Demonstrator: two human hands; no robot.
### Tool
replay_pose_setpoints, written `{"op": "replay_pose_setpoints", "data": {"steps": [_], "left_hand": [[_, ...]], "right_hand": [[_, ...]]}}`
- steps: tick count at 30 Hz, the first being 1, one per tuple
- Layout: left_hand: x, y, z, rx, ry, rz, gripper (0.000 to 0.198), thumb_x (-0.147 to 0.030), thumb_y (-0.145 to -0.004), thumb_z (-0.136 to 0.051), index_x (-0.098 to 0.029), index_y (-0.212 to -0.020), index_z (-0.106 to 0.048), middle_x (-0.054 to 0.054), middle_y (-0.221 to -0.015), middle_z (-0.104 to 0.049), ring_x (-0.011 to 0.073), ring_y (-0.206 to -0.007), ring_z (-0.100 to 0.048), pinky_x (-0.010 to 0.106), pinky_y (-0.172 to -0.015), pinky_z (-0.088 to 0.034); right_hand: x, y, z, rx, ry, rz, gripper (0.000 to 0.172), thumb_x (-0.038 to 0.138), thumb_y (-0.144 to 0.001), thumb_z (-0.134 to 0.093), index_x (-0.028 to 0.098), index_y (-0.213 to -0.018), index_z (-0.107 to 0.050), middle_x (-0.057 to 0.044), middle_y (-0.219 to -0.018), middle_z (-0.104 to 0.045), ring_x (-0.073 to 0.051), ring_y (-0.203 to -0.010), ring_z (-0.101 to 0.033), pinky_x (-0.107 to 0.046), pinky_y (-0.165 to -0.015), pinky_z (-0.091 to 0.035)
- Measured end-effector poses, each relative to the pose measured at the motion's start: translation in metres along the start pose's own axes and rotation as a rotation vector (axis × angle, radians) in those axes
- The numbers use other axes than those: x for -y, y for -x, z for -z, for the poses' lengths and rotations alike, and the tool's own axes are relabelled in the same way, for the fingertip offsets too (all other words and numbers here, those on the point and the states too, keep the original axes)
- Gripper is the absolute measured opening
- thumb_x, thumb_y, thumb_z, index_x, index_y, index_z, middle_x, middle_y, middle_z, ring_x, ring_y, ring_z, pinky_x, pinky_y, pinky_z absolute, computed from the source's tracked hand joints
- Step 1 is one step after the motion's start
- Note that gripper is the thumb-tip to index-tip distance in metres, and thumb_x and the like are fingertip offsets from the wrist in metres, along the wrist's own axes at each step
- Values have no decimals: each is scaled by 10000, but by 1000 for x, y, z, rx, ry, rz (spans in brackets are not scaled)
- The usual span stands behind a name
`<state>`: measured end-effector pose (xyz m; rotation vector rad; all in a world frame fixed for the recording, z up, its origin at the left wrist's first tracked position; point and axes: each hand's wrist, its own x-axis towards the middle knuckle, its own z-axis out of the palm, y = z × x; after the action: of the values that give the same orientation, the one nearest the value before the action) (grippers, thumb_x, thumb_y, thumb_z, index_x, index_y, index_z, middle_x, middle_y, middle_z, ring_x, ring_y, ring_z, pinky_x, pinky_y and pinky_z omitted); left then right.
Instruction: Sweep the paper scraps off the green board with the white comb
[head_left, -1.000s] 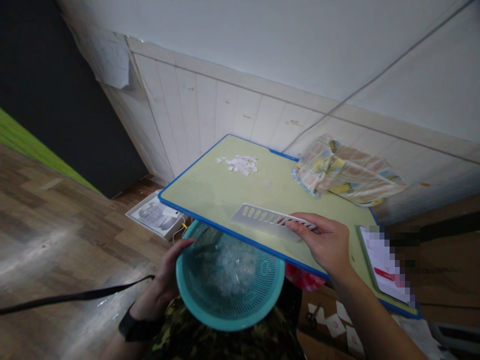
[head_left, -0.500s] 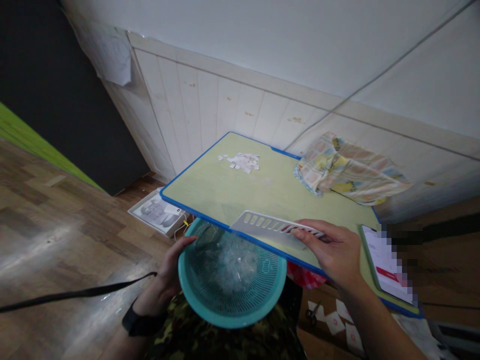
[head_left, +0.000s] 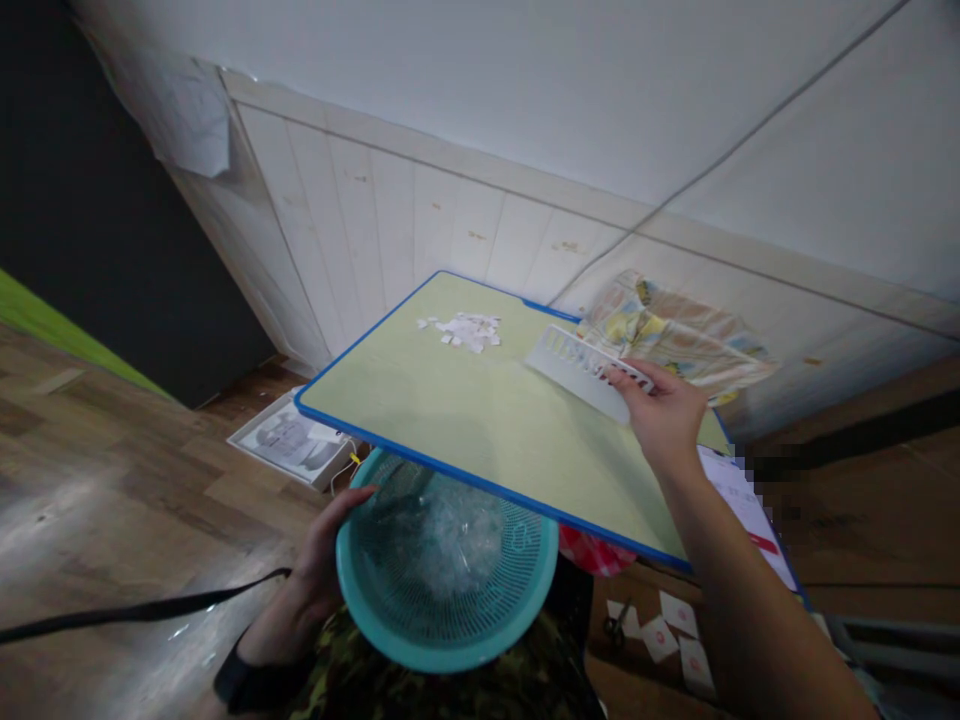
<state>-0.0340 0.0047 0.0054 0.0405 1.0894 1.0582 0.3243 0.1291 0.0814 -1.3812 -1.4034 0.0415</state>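
My left hand (head_left: 324,542) is closed on the left rim of a turquoise plastic colander (head_left: 442,660), its thumb over the edge. Clear, crinkled plastic scraps (head_left: 459,535) lie inside the colander, whose far side is tucked below the edge of a small yellow-green table (head_left: 420,400) with a blue border. Above the tabletop, my right hand (head_left: 666,415) pinches the right end of a flat white plastic piece with a row of slots (head_left: 570,378). To the left of that piece, a small heap of white paper bits (head_left: 471,330) rests on the table.
A patterned cloth (head_left: 682,335) is bunched at the back right. A phone (head_left: 739,500) lies at the table's right edge, partly behind my right arm. Scissors (head_left: 616,628) and several white cards (head_left: 660,640) are lower right. An open white box (head_left: 289,440) sits on the floor.
My right hand has carried the slotted piece away from the table's near edge, toward the cloth at the back. The left hand keeps its hold on the colander. The view has shifted slightly.
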Motion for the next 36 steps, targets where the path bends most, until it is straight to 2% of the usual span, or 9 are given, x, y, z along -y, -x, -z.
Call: {"op": "replay_pose_setpoints", "data": {"steps": [4, 8, 11, 15, 21, 26, 29, 33, 36], "left_hand": [[1, 0, 0, -13, -17, -30, 210, -116, -872, -579, -120, -753, -752, 100, -538, -757, 260, -447, -711, 352, -509, -615], [1, 2, -1, -29, -21, -46, 252, -99, -859, -583, -152, -653, -719, 90, -558, -767, 235, -447, -710, 323, -499, -615], [0, 3, -4, -42, -5, -35, 219, -93, -843, -597, -155, -670, -719, 85, -564, -771, 238, -450, -715, 338, -541, -632], [-1, 2, -6, -37, 13, 1, 204, -112, -855, -589, -149, -713, -731, 89, -552, -767, 241, -432, -707, 344, -519, -628], [1, 1, -1, -24, 10, 9, 171, -119, -865, -590, -125, -818, -755, 95, -563, -773, 255, -451, -721, 337, -498, -618], [1, 2, -2, -27, 14, 2, 155, -121, -843, -609, -139, -879, -758, 83, -576, -780, 271, -483, -737, 363, -542, -634], [0, 2, -2, -34, -6, 1, 136, -130, -840, -613, -152, -835, -747, 87, -594, -787, 285, -529, -755, 377, -578, -643], [1, 2, -2, -44, -22, -22, 183, -122, -857, -596, -161, -731, -723, 88, -583, -783, 251, -468, -729, 336, -508, -628], [2, 2, -2, -37, -13, -18, 211, -116, -878, -573, -153, -745, -732, 95, -578, -780, 248, -447, -721, 334, -499, -626]], "right_hand": [[-18, -7, -14, 49, -37, -34, 358, 477, -736, -774, 176, -925, -813, -69, -845, -793, -230, -696, -702, -342, -633, -531], [-15, -3, -18, 109, -126, -37, 344, 473, -728, -790, 190, -923, -812, -58, -845, -791, -222, -699, -703, -332, -630, -522], [-6, -2, -17, 112, -149, -51, 335, 471, -723, -799, 194, -912, -812, -51, -820, -789, -212, -680, -692, -322, -616, -514], [-1, -1, -13, 201, -172, -57, 312, 474, -718, -806, 200, -867, -814, -45, -771, -780, -198, -636, -672, -307, -585, -498], [-8, -1, -13, 140, -167, -78, 345, 488, -710, -809, 191, -886, -810, -50, -797, -783, -208, -659, -682, -317, -602, -509], [-6, -2, -21, 190, -238, -108, 364, 503, -695, -815, 193, -884, -806, -48, -775, -781, -211, -654, -687, -323, -610, -526], [-3, -2, -27, 201, -270, -115, 363, 503, -690, -819, 197, -885, -805, -47, -784, -783, -210, -658, -687, -317, -594, -516], [-1, -1, -30, 266, -290, -112, 326, 478, -697, -823, 203, -871, -809, -39, -754, -777, -197, -628, -671, -299, -568, -493], [-1, -1, -27, 264, -330, -126, 328, 468, -685, -837, 205, -880, -809, -40, -770, -781, -201, -644, -681, -304, -586, -507]]}}
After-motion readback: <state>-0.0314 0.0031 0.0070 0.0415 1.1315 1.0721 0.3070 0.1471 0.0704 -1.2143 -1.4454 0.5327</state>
